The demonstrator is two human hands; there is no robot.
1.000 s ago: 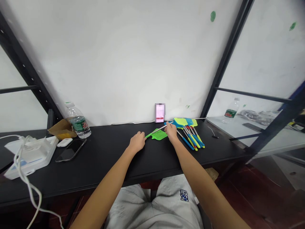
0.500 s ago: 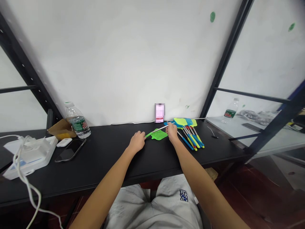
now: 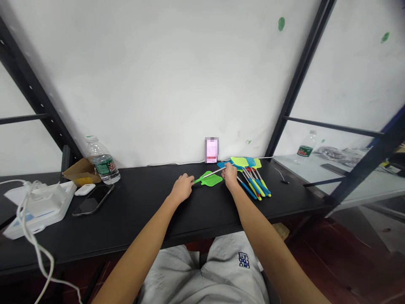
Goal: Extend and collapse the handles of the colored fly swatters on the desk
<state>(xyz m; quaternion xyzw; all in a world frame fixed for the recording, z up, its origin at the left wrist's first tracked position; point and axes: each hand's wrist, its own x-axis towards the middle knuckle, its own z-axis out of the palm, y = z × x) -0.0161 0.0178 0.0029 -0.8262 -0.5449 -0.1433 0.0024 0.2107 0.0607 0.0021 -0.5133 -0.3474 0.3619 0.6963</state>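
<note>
My left hand (image 3: pixel 182 188) is closed around the green handle of a rod at the middle of the black table (image 3: pixel 142 198). The thin metal rod (image 3: pixel 215 172) slants up to the right from this handle. Its other end is pinched in the fingers of my right hand (image 3: pixel 230 173). Just below the rod, between my hands, lies a bright green fly swatter head (image 3: pixel 212 180) with a mesh face. I cannot tell whether it is joined to the rod. Several blue and yellow-green fly swatters (image 3: pixel 253 177) lie fanned out beside my right hand.
A pixelated phone (image 3: pixel 211 150) leans against the wall. On the left are a water bottle (image 3: pixel 104 162), a cardboard box (image 3: pixel 81 172), a dark phone (image 3: pixel 94 200), a white case (image 3: pixel 85 189) and a white power strip (image 3: pixel 41 211) with cables. A small black plug (image 3: pixel 285 182) lies to the right.
The green handle and rod have shifted slightly, and the rod's left end shows lower across the green swatter head. Both hands keep their grip, and my right hand has moved slightly right.
</note>
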